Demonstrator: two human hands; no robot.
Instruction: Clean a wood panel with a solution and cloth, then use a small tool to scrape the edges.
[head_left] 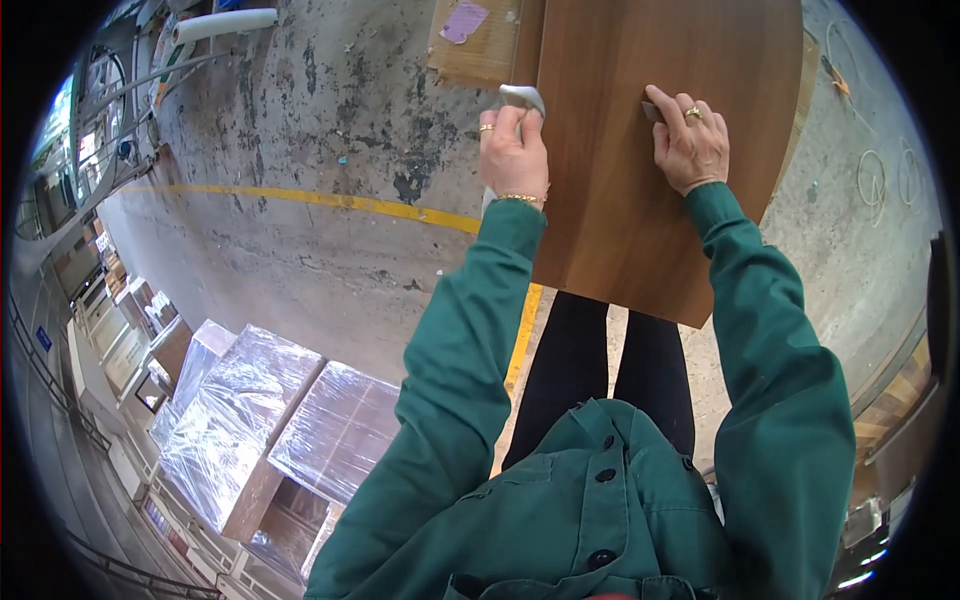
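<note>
Nearest the camera: green work jacket (600, 520), matte cloth w/ dark round buttons, both sleeves reaching fwd. Below it black trousers (610, 370), legs standing on the floor.

Next out, a wood-grain panel (640, 180): smooth brown veneer, flat, broad, near edge straight, near-right corner angled; fisheye bends its sides. What carries it can't be seen; its near edge sits above the legs.

Left hand (514, 150) at the panel's left edge, gold ring + thin gold bracelet, grip clamped on a white curved tool (522, 97), smooth plastic-looking, tip poking past the fingers right at the edge. A pale strip runs down along the same edge under the wrist; material unclear.

Right hand (690, 140) lies on the panel's top face, well in from the left edge, gold ring, fingers curled together over a small dark flat piece (650, 110); mostly hidden by fingers, so kind unclear.

Beyond the panel's far-left corner: a lighter wooden board (480, 45) w/ a lilac paper patch.

Floor (300, 150): grey concrete, stained, patchy, w/ a yellow painted line (320, 198) passing under the panel.

Far left-low: stacked flat brown panels in shiny clear wrap (250, 410), crinkled film. Farthest left: white rolled tube (225, 22) + windows, distorted at rim.
</note>
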